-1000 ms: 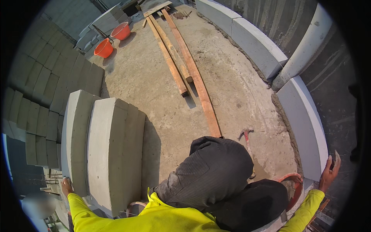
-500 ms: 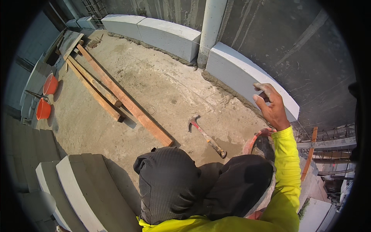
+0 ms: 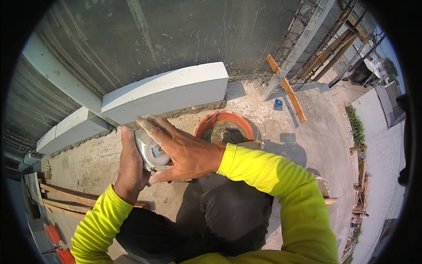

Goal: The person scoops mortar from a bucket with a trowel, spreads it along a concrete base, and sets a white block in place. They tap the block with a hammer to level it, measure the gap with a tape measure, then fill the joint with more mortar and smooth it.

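A silver tape measure (image 3: 145, 150) sits between my two hands, in front of the white blocks. My left hand (image 3: 131, 165) grips its case from the left, with the thumb side up against it. Over the right side of the case curls my right hand (image 3: 189, 152), its fingers and thumb closed about it and hiding part of it. Just behind them stands a low row of white blocks (image 3: 171, 93) bedded in grey mortar. Beside my right wrist is an orange bucket (image 3: 198, 127) with wet mortar inside.
A pale pipe (image 3: 57, 79) rises against the grey wall (image 3: 189, 35) at the left. Lengths of timber (image 3: 66, 193) and red-orange buckets (image 3: 52, 234) lie at lower left. A narrow board (image 3: 292, 99) and a small blue object (image 3: 278, 104) are at right.
My view has swung to the right. My left hand has come into view, and both hands are now together on a tape measure. The hammer is out of sight.
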Action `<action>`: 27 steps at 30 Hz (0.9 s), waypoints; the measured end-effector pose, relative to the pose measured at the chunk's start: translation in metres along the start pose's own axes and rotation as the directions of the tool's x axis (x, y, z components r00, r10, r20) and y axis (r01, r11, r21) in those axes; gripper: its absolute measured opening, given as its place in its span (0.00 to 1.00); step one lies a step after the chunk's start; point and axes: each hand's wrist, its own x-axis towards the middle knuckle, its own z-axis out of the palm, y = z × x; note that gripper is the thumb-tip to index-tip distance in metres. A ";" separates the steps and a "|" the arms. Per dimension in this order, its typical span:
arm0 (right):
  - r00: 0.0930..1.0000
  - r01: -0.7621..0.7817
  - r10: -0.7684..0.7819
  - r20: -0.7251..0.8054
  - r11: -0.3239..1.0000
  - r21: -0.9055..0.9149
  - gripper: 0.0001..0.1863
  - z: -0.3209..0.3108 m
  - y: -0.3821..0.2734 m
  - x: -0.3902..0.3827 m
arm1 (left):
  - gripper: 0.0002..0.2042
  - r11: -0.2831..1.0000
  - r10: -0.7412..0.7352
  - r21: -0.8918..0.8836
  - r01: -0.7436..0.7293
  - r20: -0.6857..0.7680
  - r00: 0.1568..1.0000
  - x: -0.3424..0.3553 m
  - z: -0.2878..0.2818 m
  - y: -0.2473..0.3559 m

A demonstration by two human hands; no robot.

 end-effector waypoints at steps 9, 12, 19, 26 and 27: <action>0.844 -0.439 0.521 -0.127 0.807 0.395 0.43 -0.103 0.047 -0.125 | 0.17 0.855 -0.327 0.487 0.176 0.244 0.913 0.089 0.098 -0.066; 0.775 -0.552 0.628 -0.064 0.724 0.414 0.35 -0.115 0.069 -0.150 | 0.19 0.740 -0.377 0.664 0.112 0.270 0.886 0.110 0.117 -0.077; 0.346 -0.249 0.927 -0.141 0.236 0.939 0.19 -0.119 0.087 -0.174 | 0.40 -0.226 -0.041 0.795 -0.563 0.569 0.821 0.138 0.179 -0.088; 0.426 -0.013 0.896 -0.126 0.145 0.989 0.12 -0.133 0.118 -0.181 | 0.38 0.050 -0.149 0.790 -0.612 0.611 0.777 0.189 0.163 -0.080; 0.438 -0.054 0.892 -0.109 0.147 0.988 0.11 -0.135 0.125 -0.185 | 0.36 0.148 -0.165 0.786 -0.600 0.618 0.769 0.193 0.153 -0.082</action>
